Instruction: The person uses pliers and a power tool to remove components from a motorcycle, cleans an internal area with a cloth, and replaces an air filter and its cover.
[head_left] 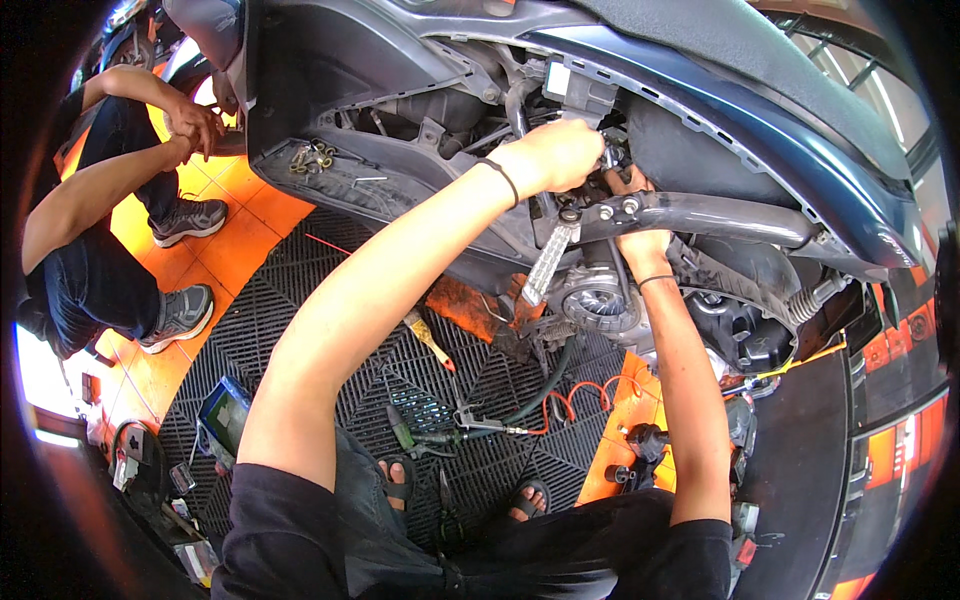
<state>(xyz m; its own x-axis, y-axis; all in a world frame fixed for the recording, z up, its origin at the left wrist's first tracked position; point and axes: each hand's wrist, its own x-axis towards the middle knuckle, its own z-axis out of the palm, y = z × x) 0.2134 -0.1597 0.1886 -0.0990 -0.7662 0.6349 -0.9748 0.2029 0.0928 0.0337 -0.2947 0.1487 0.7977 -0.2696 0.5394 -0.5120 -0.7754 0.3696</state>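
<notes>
Your left hand (568, 156), in the head view, is curled beside one small metal part (609, 156) inside the one scooter (715, 150). Your right hand (643, 243) reaches behind one frame tube (740, 218) toward it. I cannot tell either grip. Below are one footrest (550, 266) and one brush (428, 341).

From here I see 2 gray sneakers (180, 318) on orange tiles (240, 190), a brush (431, 343) on black matting (260, 295), and a curling red hose (546, 414).
</notes>
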